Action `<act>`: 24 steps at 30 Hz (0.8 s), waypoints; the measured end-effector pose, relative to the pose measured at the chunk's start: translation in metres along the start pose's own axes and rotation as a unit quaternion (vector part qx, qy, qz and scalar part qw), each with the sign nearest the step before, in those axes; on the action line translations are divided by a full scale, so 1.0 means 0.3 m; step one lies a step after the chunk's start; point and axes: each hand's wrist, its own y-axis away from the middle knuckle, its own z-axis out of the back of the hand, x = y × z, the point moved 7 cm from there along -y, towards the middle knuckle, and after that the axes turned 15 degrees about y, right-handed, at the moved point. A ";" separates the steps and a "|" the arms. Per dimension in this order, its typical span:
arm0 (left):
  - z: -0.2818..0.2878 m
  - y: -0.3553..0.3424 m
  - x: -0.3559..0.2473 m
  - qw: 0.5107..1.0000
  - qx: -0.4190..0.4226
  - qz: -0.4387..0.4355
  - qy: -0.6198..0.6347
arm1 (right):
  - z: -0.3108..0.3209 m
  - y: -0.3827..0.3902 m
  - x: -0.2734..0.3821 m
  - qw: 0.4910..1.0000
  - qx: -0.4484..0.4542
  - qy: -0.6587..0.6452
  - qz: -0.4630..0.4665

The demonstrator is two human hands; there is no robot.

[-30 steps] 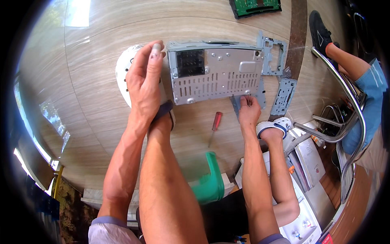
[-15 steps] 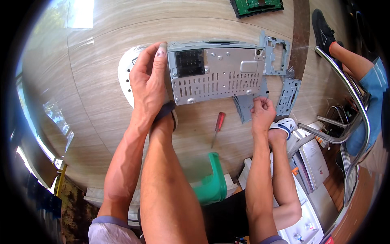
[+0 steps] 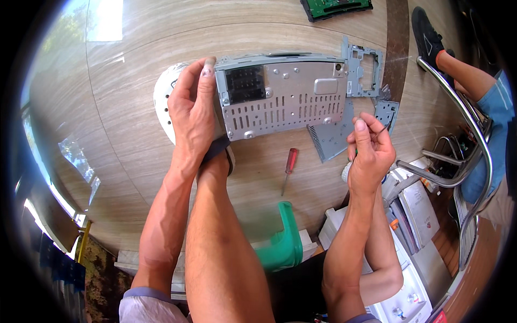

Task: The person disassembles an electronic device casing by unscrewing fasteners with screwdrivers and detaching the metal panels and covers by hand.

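Note:
My left hand [image 3: 193,107] grips the left end of a car stereo [image 3: 293,99], its thumb over the top corner. The stereo's silvery case stands on edge, with slotted vents, screws and a black connector block [image 3: 245,84] facing me. To the right of the case, my right hand [image 3: 371,148] is raised with its fingers pinched. A thin dark tip shows by its fingers and a speck of green below them; what it holds is too small to make out. Below and behind this hand lies a grey metal plate [image 3: 331,137]. A red-handled screwdriver [image 3: 291,161] rests on the floor.
A grey metal frame [image 3: 363,70] and a perforated bracket [image 3: 386,112] lie right of the stereo. At the far edge is a green circuit board [image 3: 339,6]. A green plastic stool [image 3: 288,237] stands near me. A person sits on a metal-framed chair [image 3: 479,140] at right.
My right hand has shifted right and turned, thumb now up, away from the edge of the metal plate. The stereo has tilted and moved slightly left, still in my left hand.

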 end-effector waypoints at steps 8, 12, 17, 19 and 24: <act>0.005 0.001 0.000 1.000 -0.005 0.011 -0.002 | -0.039 0.004 -0.008 1.000 0.008 0.007 0.004; 0.000 0.002 0.005 1.000 -0.005 0.006 0.000 | -0.042 -0.001 -0.018 0.999 -0.010 0.026 0.022; -0.001 0.001 0.004 1.000 0.000 0.001 0.001 | -0.049 0.018 0.025 0.982 -0.064 0.131 0.123; -0.003 0.002 -0.002 1.000 -0.001 0.000 0.007 | -0.049 0.012 0.012 0.977 -0.069 0.149 0.137; 0.004 0.003 -0.004 1.000 -0.004 -0.006 -0.002 | -0.064 0.019 0.020 0.979 -0.073 0.136 0.136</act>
